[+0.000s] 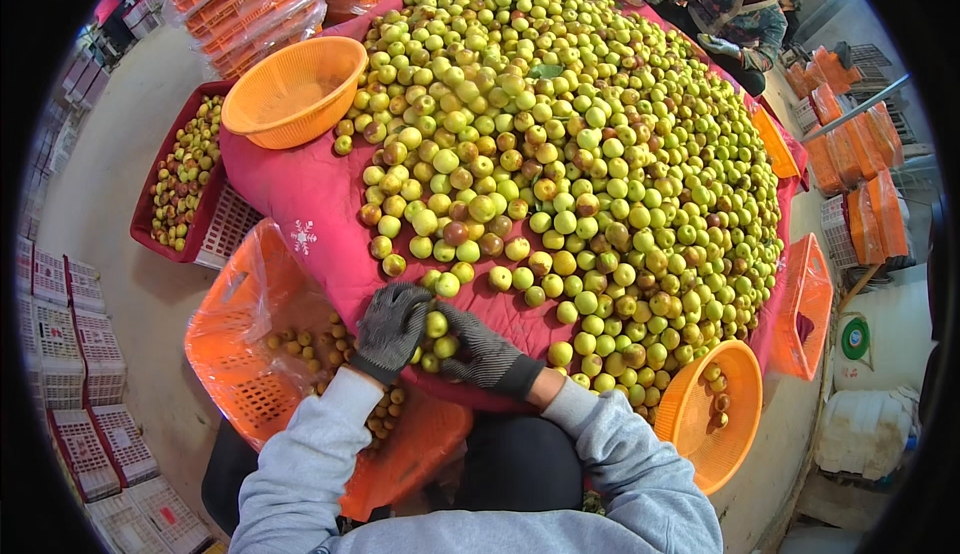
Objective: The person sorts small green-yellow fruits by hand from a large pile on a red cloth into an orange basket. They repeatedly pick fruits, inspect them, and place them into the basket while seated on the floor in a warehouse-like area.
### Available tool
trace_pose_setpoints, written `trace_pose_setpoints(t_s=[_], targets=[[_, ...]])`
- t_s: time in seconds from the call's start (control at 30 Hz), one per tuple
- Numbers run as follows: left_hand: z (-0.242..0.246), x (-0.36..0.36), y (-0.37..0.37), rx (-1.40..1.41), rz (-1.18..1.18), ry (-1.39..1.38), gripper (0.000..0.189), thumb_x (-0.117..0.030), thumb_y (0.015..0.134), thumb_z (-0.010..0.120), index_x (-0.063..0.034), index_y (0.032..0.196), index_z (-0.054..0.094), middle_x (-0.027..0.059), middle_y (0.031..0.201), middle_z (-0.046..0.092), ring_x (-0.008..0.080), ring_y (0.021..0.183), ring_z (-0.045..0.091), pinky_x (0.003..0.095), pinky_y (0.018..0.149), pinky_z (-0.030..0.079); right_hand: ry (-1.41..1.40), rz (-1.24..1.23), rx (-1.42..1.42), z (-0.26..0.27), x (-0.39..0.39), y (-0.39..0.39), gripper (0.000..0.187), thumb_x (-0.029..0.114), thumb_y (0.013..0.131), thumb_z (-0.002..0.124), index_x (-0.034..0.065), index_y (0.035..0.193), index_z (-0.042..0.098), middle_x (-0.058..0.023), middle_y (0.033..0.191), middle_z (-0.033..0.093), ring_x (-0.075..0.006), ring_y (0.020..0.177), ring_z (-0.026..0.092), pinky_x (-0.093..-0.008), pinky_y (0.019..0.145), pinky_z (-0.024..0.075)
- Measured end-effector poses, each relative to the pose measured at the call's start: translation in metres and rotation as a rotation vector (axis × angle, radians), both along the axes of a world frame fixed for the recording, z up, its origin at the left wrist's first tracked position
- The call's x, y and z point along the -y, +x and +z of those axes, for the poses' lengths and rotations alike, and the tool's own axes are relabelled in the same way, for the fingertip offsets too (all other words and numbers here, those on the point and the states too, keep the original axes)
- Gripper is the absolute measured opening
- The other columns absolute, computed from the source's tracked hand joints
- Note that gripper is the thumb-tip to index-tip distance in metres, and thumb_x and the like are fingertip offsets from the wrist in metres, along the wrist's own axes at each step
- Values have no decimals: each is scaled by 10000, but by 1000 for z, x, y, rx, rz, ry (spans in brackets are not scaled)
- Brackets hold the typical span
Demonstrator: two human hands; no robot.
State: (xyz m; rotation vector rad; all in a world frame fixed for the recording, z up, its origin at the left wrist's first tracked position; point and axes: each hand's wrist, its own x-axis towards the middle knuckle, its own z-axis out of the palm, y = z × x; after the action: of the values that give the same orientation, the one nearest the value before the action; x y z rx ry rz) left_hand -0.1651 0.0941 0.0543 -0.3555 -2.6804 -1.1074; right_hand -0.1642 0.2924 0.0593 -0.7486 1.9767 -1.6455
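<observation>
Both my hands wear dark grey knit gloves and meet at the near edge of a red quilted cloth (292,171). Between them they cup several green jujubes (436,338). My left hand (392,326) curls over the fruit from the left, its fingertips partly hidden. My right hand (487,350) supports them from the right, fingers bent around the lower ones. Just beyond the hands, a large heap of green and reddish-brown jujubes (570,141) covers the cloth. Below my left hand is an orange plastic crate (247,370), lined with clear film, with jujubes inside.
An orange basket (296,88) sits on the cloth's far left; another orange basket (712,426), holding a few jujubes, is at right. A red-lined crate of jujubes (180,171) stands left. Stacked orange crates (240,6) rise behind. A gloved co-worker (731,21) sits across the heap.
</observation>
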Motion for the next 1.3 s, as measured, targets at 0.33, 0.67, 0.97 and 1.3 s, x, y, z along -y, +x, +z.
trace_pose_setpoints(t_s=[0.33,0.67,0.97,1.3], targets=[[26,50,28,-73,222,88,128,-10,842,601,-39,945,672,132,984,657,320,949,636,405,859,507,201,-217,-260,52,20,-77,444,72,843,668,116,1274,566,-82,1063,659,-213,938,652,-373,797,532],[11,-15,-96,-130,53,-136,329,-145,871,615,-49,1185,601,153,1222,597,326,1173,553,437,1020,428,854,-253,-538,24,7,-73,275,227,828,630,103,1071,587,-141,1029,583,-326,917,622,-443,713,529],[8,-34,-101,-23,-107,-415,216,-228,885,603,-79,1038,632,89,1033,625,283,1022,574,422,893,451,295,-653,-100,34,-51,-72,175,214,925,601,71,1026,602,-135,864,669,-294,817,672,-384,703,530],[48,-24,-37,613,182,1424,319,-215,1006,522,-54,1280,513,54,1052,606,172,816,625,279,685,525,176,-239,-538,49,25,-96,398,91,871,616,62,1265,569,-161,1217,611,-338,1134,586,-427,936,486]])
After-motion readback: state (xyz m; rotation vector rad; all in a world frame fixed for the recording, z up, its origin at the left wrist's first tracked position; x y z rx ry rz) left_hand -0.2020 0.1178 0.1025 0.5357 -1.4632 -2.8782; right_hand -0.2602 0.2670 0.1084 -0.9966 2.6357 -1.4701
